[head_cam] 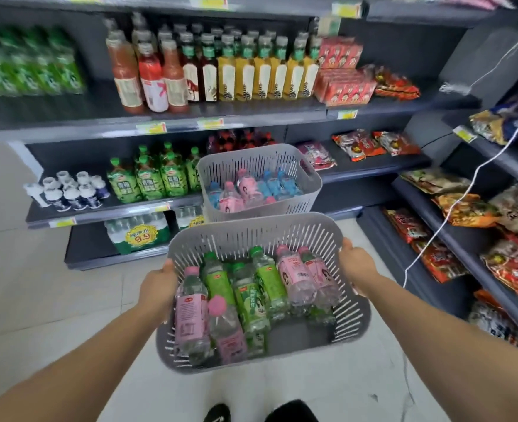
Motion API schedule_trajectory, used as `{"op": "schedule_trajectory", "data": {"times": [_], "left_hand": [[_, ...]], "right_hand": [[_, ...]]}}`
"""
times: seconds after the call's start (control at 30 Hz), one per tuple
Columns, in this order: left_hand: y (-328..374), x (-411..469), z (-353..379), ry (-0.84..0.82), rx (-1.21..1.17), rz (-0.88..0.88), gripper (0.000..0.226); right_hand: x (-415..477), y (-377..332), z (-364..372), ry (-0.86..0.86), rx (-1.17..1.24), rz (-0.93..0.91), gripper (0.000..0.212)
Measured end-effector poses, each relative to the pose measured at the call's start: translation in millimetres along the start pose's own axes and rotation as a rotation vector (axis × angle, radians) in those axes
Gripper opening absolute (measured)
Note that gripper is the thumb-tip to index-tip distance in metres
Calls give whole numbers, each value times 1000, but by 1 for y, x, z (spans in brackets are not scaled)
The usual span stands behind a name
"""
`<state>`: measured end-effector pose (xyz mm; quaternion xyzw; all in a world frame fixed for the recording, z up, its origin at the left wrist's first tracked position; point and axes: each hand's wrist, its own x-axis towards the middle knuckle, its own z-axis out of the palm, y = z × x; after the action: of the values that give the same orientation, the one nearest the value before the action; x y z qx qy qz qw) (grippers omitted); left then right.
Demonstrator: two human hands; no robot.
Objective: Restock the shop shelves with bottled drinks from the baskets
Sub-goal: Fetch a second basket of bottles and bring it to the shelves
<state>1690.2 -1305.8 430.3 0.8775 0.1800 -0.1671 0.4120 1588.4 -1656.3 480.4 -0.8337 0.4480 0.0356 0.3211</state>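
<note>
Grey slotted basket (251, 231), held in mid-air before the drinks shelves (99, 216), contains lying bottles with pink labels (187, 312) and green labels (218, 281), print too small to read. The only legible writing is "9.9" on a yellow tag (139, 237) on a bottom-shelf water pack; a second basket (251, 150) of pink and blue bottles stands beyond, its base hidden. Both arms are extended, left hand (157, 284) and right hand (356, 263) each gripping an opposite side rim, fingertips concealed behind the walls.
</note>
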Motion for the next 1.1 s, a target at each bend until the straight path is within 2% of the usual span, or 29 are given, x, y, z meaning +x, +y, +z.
{"op": "schedule_trajectory", "data": {"times": [0.13,0.4,0.57,0.8,0.97,1.03,1.1], "left_hand": [[29,26,38,21,-44,4,65],[48,37,104,117,-87,-74,61],[52,40,127,155,-59,-124,64],[63,40,134,230,45,-153,61],[72,36,124,110,142,-166,62],[79,31,117,37,124,-172,51],[87,23,112,6,155,-105,42]], "right_hand": [[64,-5,-2,11,1,-4,61],[160,-12,1,-96,-60,-76,71],[193,-2,9,-174,-91,-69,73],[205,1,12,-140,-147,-111,72],[205,-2,9,-162,-167,-91,67],[200,-8,9,-122,-152,-109,53],[187,-18,13,-26,-120,-205,41]]}}
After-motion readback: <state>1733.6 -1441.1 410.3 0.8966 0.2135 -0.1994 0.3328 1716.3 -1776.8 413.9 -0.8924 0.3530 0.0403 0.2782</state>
